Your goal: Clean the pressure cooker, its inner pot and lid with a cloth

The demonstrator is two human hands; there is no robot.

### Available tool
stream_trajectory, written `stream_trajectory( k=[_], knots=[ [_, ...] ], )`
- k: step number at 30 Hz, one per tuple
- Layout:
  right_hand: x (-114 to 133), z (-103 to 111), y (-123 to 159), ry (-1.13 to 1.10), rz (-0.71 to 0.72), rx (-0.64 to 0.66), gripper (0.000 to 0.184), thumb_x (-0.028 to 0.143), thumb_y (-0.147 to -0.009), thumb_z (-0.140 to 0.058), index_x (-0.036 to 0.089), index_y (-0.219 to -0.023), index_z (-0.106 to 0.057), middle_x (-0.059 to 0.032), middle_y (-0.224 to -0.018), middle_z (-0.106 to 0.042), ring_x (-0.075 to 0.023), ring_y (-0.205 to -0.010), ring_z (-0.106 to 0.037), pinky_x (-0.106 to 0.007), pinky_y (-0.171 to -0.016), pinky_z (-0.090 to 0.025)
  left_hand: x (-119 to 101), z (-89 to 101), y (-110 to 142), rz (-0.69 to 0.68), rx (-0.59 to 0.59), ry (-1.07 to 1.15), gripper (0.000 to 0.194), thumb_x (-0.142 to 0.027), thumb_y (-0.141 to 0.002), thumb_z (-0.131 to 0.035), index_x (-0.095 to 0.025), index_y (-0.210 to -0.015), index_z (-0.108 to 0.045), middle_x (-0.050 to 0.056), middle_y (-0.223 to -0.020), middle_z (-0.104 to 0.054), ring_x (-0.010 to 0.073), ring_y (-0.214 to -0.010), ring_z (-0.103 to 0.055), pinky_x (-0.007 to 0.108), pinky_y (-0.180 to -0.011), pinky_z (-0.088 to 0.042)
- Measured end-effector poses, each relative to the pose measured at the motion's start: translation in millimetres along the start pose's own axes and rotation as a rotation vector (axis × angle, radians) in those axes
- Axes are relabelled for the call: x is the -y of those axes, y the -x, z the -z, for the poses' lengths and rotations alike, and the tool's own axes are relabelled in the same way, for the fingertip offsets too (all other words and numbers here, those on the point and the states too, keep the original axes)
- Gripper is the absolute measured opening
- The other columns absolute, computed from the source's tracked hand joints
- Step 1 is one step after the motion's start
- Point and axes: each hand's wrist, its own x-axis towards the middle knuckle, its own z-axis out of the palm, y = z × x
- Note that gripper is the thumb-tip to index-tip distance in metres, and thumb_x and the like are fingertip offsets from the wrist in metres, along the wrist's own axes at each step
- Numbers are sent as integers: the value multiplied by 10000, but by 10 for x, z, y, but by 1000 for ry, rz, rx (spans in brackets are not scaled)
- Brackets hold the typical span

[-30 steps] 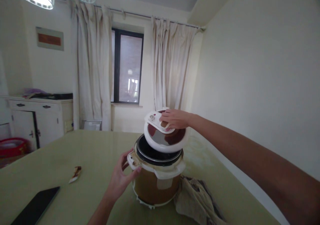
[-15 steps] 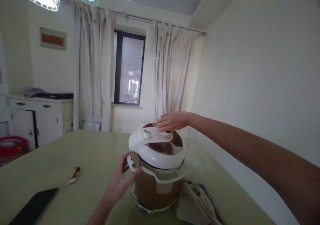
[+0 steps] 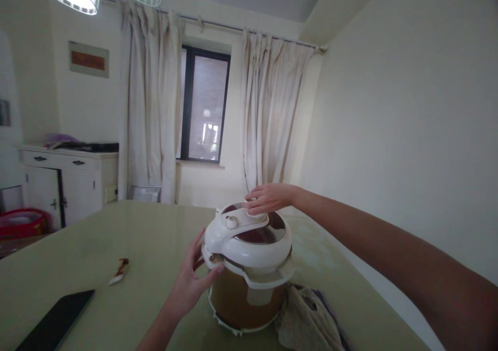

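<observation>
An electric pressure cooker (image 3: pixel 248 307) with a brown body and white rim stands on the table. Its white domed lid (image 3: pixel 249 250), with a dark shiny top panel, sits low over the rim, tilted slightly at most. My right hand (image 3: pixel 269 197) is on top, its fingers curled over the white lid handle (image 3: pixel 252 218). At the cooker's left side my left hand (image 3: pixel 193 275) grips the rim by the hinge, thumb in front and fingers behind. A crumpled greyish cloth (image 3: pixel 309 320) lies against the cooker's right side.
On the pale green table (image 3: pixel 155 237) lie a dark flat tablet-like slab (image 3: pixel 56 322) at the left and a small white-and-brown piece (image 3: pixel 119 271). Beyond stand a white cabinet (image 3: pixel 80 190), a red basin (image 3: pixel 25 224) and curtains (image 3: pixel 150 102).
The lid has come down onto the cooker's rim, narrowing the gap at the front, and my right hand has moved down with it. My left hand stays at the rim. The view has shifted slightly.
</observation>
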Motion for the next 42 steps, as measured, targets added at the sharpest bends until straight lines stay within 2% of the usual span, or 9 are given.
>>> stream_trajectory(
  k=[7,11,16,20,24,33,37,39,42],
  knots=[
    [91,-134,5,137,-59,-46,412,201,-1155,-306,278,-1320,-675,-88,-1655,-546,-278,-1476,-547,-443,-1120,-468,-7,53,-39,-16,9,15,877,-491,-769,-925,-307,-1522,-515,143,-1573,-634,345,-1340,-704,498,-1130,-592],
    [199,-254,7,240,-132,-105,332,133,-1110,-422,237,-1331,-646,-160,-1613,-566,-280,-1273,-681,-412,-946,-532,-39,34,-15,-1,15,49,810,-475,-767,-929,-289,-1456,-545,144,-1515,-673,340,-1309,-722,490,-1101,-614],
    [288,-331,-34,175,-206,-137,428,74,-952,-632,212,-1352,-567,-136,-1480,-627,-280,-1241,-656,-383,-921,-522,-100,-8,-24,7,11,30,860,-480,-722,-956,-286,-1457,-555,139,-1477,-693,335,-1295,-725,467,-1053,-640],
    [262,-254,-86,85,-240,-119,488,101,-864,-718,221,-1305,-547,-108,-1368,-652,-271,-1100,-641,-371,-839,-503,-132,-56,-86,53,-60,-20,782,-598,-752,-901,-236,-1394,-639,133,-1398,-742,333,-1234,-748,472,-1051,-639],
    [253,-100,-145,-23,-354,-72,492,111,-798,-738,231,-1242,-562,-93,-1280,-679,-272,-1022,-652,-358,-763,-462,-134,-84,-130,74,-142,6,885,-688,-796,-823,-247,-1517,-560,133,-1448,-721,333,-1271,-735,463,-1019,-655],
    [219,-7,-267,-174,-516,-4,453,258,-802,-751,225,-1230,-606,-96,-1245,-727,-264,-1001,-697,-329,-733,-443,-187,-78,-91,102,-87,-39,950,-739,-761,-826,-242,-1523,-554,179,-1593,-615,381,-1401,-654,474,-1034,-646],
    [212,19,-210,-186,-546,45,495,270,-787,-767,230,-1253,-604,-92,-1271,-728,-267,-1033,-698,-310,-694,-426,-199,-49,-259,155,-120,-60,1152,-784,-695,-850,-204,-1607,-451,255,-1659,-514,421,-1509,-548,509,-1064,-621],
    [220,46,-196,-195,-569,52,517,289,-775,-780,238,-1259,-608,-88,-1290,-728,-271,-1047,-700,-305,-683,-426,-246,-33,-381,163,-119,-57,1139,-778,-666,-873,-197,-1572,-501,275,-1673,-488,437,-1539,-507,528,-1087,-603],
    [212,68,-227,-236,-598,62,557,293,-749,-792,243,-1275,-619,-86,-1310,-733,-274,-1061,-704,-304,-704,-450,-379,-56,-479,123,-38,-40,1036,-723,-670,-905,-218,-1518,-587,250,-1600,-582,442,-1455,-599,560,-1084,-600]
  ],
)
